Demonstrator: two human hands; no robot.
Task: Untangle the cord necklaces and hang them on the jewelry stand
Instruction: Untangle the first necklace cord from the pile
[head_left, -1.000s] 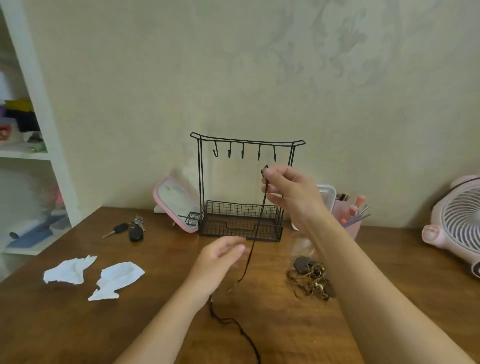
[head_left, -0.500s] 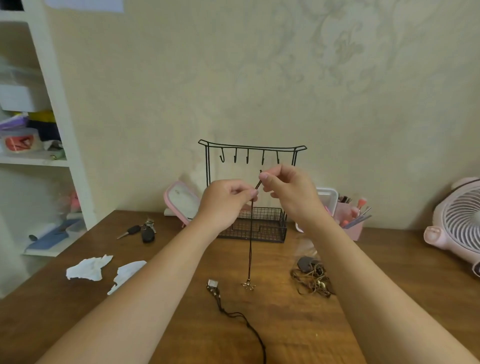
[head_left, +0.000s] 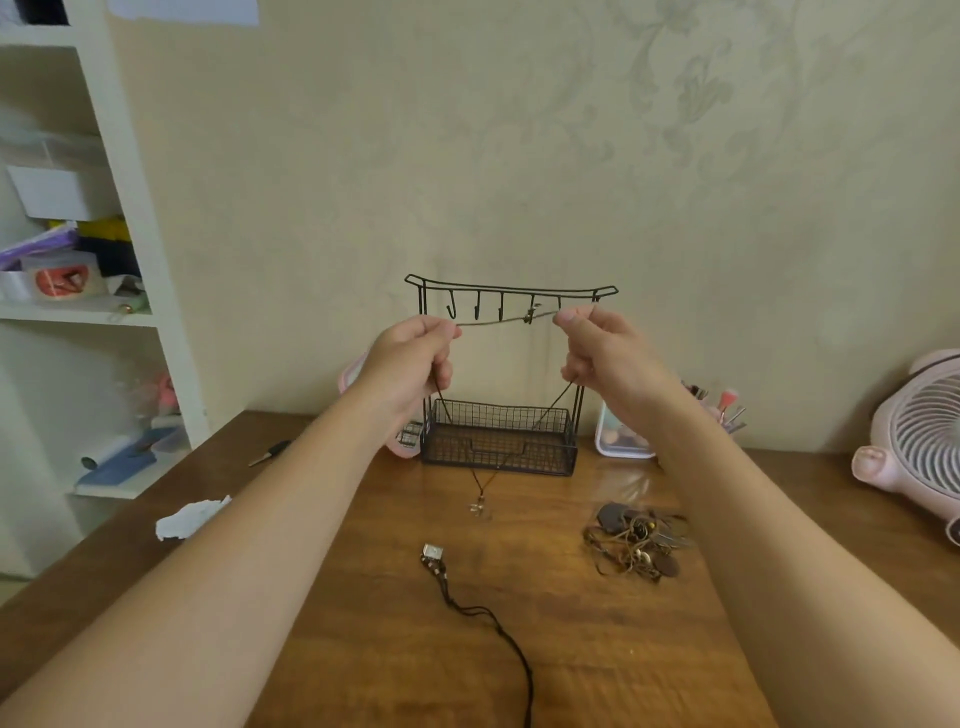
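Observation:
A black wire jewelry stand with several empty hooks and a mesh basket base stands at the back of the wooden table. My left hand and my right hand both pinch one dark cord necklace, stretched level between them just in front of the hooks. Its lower loop hangs in a V down to a small metal pendant above the table. A second black cord necklace with a silver square pendant lies on the table below. A tangled pile of brown cord necklaces lies to the right.
A pink fan stands at the right edge. A pink cup of brushes and a white-rimmed container sit behind my right arm. Crumpled tissue and a key lie left. White shelves fill the left side.
My hands have moved apart and risen, spreading the necklace cord into a wide loop level with the stand's hooks. The pendant has lifted with it.

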